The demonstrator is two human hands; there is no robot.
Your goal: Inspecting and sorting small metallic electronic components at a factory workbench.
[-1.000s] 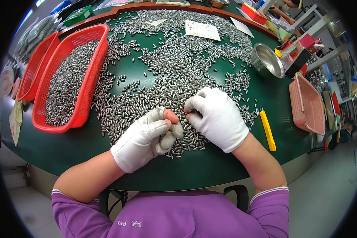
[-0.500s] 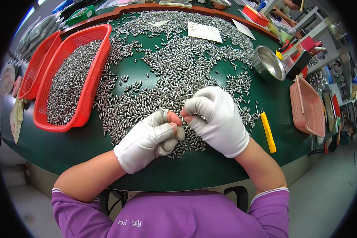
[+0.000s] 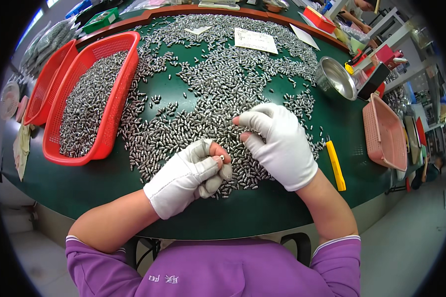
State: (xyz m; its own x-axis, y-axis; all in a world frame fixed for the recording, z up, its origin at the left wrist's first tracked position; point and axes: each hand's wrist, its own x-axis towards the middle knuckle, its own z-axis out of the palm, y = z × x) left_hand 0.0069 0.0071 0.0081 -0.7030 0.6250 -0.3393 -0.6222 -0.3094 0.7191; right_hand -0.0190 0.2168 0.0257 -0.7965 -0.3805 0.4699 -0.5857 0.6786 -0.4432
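Observation:
A wide spread of small, shiny, pointed metal parts (image 3: 218,94) lies over the green table under my hands. My left hand (image 3: 188,174), in a white glove with bare thumb and index fingertips, pinches one small metal part (image 3: 222,157), of which only an end shows. My right hand (image 3: 281,147), gloved likewise, is just above the pile to the right of it. Its bare thumb and index finger are apart, with nothing visible between them.
At the left, a red plastic basket (image 3: 134,59) holds many of the same parts, beside another red basket (image 3: 33,106). On the right are a metal bowl (image 3: 339,81), a yellow-handled tool (image 3: 335,166) and a pink basket (image 3: 381,133). Paper slips (image 3: 255,40) lie on the parts.
My right hand has moved away from the left, slightly to the right, and its thumb and index finger have parted. My left hand stays nearly in place, the part's end now showing.

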